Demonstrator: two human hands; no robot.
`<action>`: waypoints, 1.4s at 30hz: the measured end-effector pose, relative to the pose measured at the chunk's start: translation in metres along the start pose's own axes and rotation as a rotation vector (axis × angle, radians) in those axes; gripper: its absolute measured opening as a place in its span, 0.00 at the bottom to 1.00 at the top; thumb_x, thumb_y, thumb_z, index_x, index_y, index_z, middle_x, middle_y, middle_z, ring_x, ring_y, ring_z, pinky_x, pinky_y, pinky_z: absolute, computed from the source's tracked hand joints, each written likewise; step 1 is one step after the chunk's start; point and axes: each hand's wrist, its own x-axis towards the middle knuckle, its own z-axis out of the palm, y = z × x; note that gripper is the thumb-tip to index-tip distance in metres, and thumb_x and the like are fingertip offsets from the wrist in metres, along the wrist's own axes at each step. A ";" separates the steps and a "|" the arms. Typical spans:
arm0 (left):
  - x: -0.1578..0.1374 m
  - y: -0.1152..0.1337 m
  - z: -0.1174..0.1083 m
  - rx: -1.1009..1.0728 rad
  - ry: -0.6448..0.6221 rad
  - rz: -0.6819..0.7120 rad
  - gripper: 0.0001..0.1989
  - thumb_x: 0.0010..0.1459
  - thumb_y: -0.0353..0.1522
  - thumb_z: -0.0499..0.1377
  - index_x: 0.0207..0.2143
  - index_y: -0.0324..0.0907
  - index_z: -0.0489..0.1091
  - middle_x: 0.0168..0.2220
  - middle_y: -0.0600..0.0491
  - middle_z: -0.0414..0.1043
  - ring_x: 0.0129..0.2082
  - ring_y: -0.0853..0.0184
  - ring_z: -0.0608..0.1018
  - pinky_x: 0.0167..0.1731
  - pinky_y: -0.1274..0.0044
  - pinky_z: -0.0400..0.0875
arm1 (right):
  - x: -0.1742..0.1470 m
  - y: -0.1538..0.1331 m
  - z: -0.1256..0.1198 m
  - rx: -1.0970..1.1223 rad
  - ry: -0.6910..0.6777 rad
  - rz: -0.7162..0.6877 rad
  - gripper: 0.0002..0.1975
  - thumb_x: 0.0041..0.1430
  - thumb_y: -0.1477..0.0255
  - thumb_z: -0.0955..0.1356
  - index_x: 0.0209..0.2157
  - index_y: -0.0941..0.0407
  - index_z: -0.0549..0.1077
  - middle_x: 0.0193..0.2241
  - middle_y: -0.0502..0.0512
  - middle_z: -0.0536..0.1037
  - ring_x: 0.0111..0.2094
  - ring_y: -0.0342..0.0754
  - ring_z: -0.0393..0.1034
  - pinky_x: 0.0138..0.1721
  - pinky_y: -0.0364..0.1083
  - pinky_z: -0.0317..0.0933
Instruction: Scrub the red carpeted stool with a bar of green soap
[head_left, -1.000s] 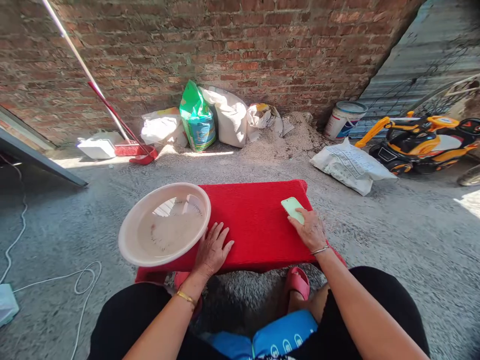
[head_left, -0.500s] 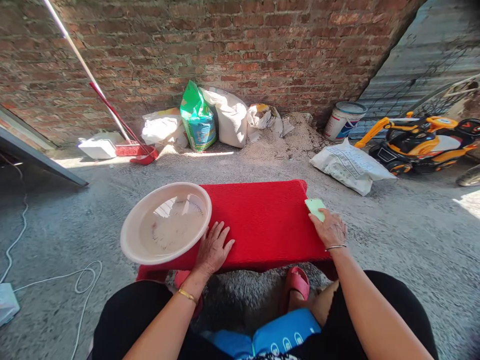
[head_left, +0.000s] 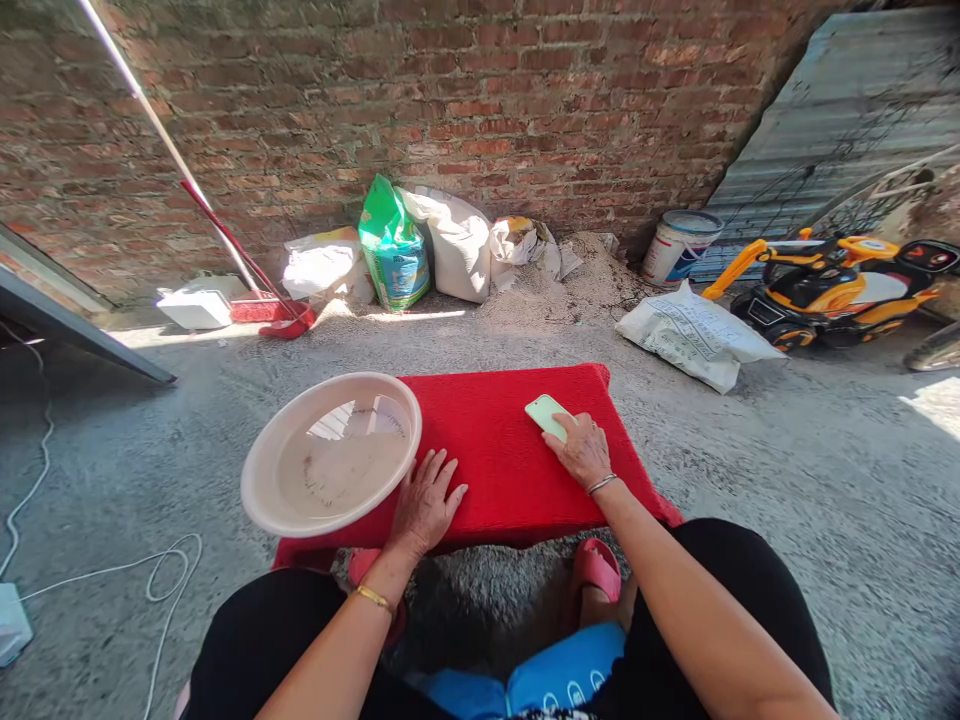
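Observation:
A low bench or table is covered by a red cloth [head_left: 495, 440]. Flat on the cloth's near edge lies my left hand [head_left: 429, 500], fingers spread, beside a pale pink basin [head_left: 259, 490]. Water with small dark specks fills part of the basin. My right hand [head_left: 581, 448] grips a thin, light green phone [head_left: 547, 412] with rounded corners, over the right half of the cloth. The hand hides the phone's near end. Whether the phone touches the cloth I cannot tell.
Below the bench are red slippers [head_left: 598, 565]. A white woven sack [head_left: 697, 335] and a yellow toy excavator [head_left: 832, 285] stand right. By the brick wall are a green bag [head_left: 394, 250], a bucket [head_left: 682, 245], a broom and a red dustpan [head_left: 292, 322]. A white cable [head_left: 176, 555] lies left.
My right hand has moved left with the phone, from the cloth's right edge to further in over it. My left hand stays in place beside the basin.

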 end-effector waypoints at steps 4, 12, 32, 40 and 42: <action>0.000 0.001 0.000 -0.009 -0.006 -0.005 0.20 0.63 0.40 0.54 0.54 0.42 0.70 0.60 0.44 0.66 0.61 0.53 0.66 0.60 0.57 0.58 | 0.007 0.055 -0.015 0.008 0.010 0.288 0.26 0.61 0.55 0.63 0.56 0.52 0.70 0.44 0.64 0.71 0.44 0.56 0.68 0.44 0.51 0.58; 0.001 0.001 -0.001 -0.029 -0.016 -0.020 0.20 0.63 0.40 0.53 0.54 0.43 0.70 0.59 0.44 0.66 0.61 0.53 0.66 0.60 0.56 0.58 | 0.015 0.075 -0.014 0.189 0.188 0.376 0.27 0.58 0.54 0.64 0.51 0.58 0.73 0.41 0.65 0.73 0.47 0.59 0.66 0.44 0.53 0.60; 0.001 0.004 -0.002 -0.028 -0.031 -0.033 0.20 0.63 0.40 0.54 0.54 0.43 0.69 0.60 0.45 0.66 0.61 0.52 0.65 0.59 0.57 0.59 | 0.031 0.097 -0.011 0.115 0.152 0.340 0.29 0.58 0.58 0.64 0.52 0.65 0.72 0.39 0.69 0.76 0.49 0.61 0.66 0.46 0.54 0.60; -0.002 0.001 0.004 -0.024 0.025 -0.022 0.20 0.62 0.39 0.54 0.54 0.44 0.70 0.59 0.45 0.67 0.60 0.53 0.67 0.59 0.57 0.61 | 0.036 0.014 0.003 0.083 0.018 -0.140 0.22 0.58 0.61 0.67 0.52 0.56 0.72 0.44 0.62 0.71 0.43 0.52 0.68 0.46 0.47 0.60; -0.002 -0.001 0.006 -0.021 0.035 -0.014 0.19 0.62 0.40 0.54 0.54 0.44 0.70 0.59 0.45 0.67 0.60 0.53 0.68 0.59 0.58 0.61 | 0.039 0.011 0.004 0.058 -0.009 -0.151 0.22 0.58 0.62 0.67 0.52 0.55 0.72 0.44 0.61 0.71 0.44 0.52 0.68 0.46 0.47 0.60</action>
